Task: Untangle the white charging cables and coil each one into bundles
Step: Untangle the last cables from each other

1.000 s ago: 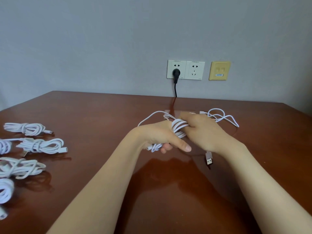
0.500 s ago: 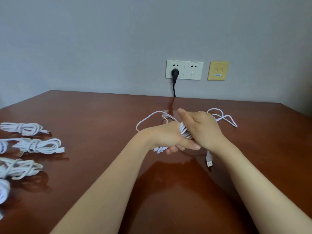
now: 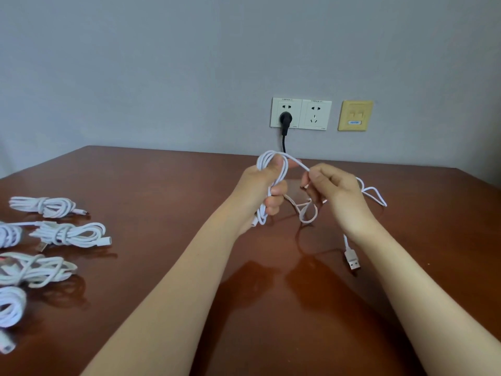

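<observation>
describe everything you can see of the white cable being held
The white cable is thin, smooth, plastic-looking and partly coiled. The left hand grips several long loops upright above the table; one strand crosses to the right hand, which pinches it. Slack lies on the wood below and behind that hand, and its tail ends in a USB plug lying by the right wrist.

reaches in from the near edge of the brown wooden table (image 3: 135, 185) with both bare arms, wrists lifted above its far middle. grips loops of a thin white charging cable (image 3: 267, 156) in the left hand (image 3: 264, 185), fingers curled round them, thumb up near the top. pinches one strand of the same cable with the right hand (image 3: 333, 188), just beside the left, knuckles up, fingers bent.
</observation>
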{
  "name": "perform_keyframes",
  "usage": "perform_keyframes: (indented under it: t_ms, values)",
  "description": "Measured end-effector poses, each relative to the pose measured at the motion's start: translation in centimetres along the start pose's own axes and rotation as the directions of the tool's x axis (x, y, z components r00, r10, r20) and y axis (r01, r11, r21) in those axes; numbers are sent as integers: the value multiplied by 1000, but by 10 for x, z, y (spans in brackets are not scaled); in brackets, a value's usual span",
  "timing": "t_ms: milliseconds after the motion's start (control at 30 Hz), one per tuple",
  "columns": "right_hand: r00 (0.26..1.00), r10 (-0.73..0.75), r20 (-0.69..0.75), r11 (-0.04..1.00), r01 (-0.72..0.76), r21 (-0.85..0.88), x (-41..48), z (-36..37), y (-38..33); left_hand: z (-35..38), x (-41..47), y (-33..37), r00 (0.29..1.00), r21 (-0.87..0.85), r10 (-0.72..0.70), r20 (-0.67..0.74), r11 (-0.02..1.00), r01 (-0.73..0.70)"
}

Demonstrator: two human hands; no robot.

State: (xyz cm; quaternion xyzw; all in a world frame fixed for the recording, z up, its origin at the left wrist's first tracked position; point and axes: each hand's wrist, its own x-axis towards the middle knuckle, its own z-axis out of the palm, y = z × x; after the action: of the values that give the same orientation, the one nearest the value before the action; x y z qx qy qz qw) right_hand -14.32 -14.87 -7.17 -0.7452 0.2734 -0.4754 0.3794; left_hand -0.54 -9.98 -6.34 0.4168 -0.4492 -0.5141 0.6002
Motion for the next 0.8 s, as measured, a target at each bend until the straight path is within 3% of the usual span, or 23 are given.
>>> perform_keyframes:
  t_ms: [133, 267, 367, 433, 600, 700, 800]
  values:
    - [1000, -6, 11, 982, 8, -191, -2, 12, 2, 1, 2, -1, 997, 23, 73, -20, 997, -73]
    - [992, 86, 93, 970, -62, -235, -5, 14, -6, 9, 0, -4, 982, 243, 173, -78, 958, -149]
    - [983, 154, 104, 943, -115, -311, -6, 15, -9, 8, -1, -3, 951, 538, 289, -112, 822, -187]
    - [987, 124, 98, 892, -67, -448, -6, 17, -8, 5, 0, -4, 910, 679, 396, -122, 702, -214]
    - [988, 44, 148, 732, 69, -678, -7, 22, -3, -1, 3, -10, 878, 769, 443, -183, 621, -153]
    - [990, 24, 137, 706, 80, -704, -8, 21, -4, -3, 7, -12, 859, 691, 426, -285, 712, -124]
    - [991, -8, 135, 680, 104, -726, -8, 21, -5, -6, 12, -9, 851, 406, 308, -426, 905, -125]
